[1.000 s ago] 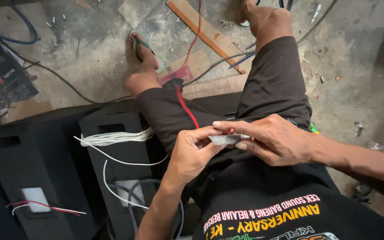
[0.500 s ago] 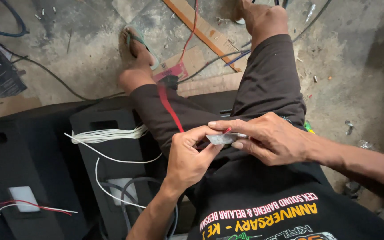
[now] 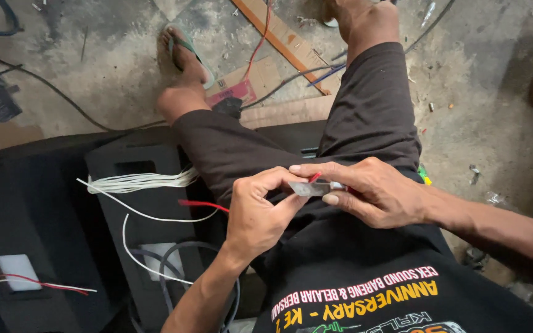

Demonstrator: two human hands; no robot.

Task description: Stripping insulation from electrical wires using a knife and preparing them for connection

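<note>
Small grey flat part (image 3: 308, 188) with a red wire (image 3: 314, 177) at its top edge, pinched between both hands over the lap, just above the dark shorts (image 3: 365, 117). Left hand (image 3: 260, 213) curled, thumb and forefinger closed on the part's left end. Right hand (image 3: 371, 191) clamped on the right end, forefinger laid along the top, thumb beneath. Another red wire (image 3: 202, 204) trailing left from under the left hand. Further left, a bundle of white wires (image 3: 140, 182) lying across a black panel (image 3: 137, 246), with one loose white strand (image 3: 137, 246) looping down. Near the lower left corner, a small white block (image 3: 18, 271) with thin red and white leads. Beyond the knees, concrete floor (image 3: 94, 61), a foot in a green sandal (image 3: 186, 52), a wooden strip (image 3: 285, 40) and loose cables.
</note>
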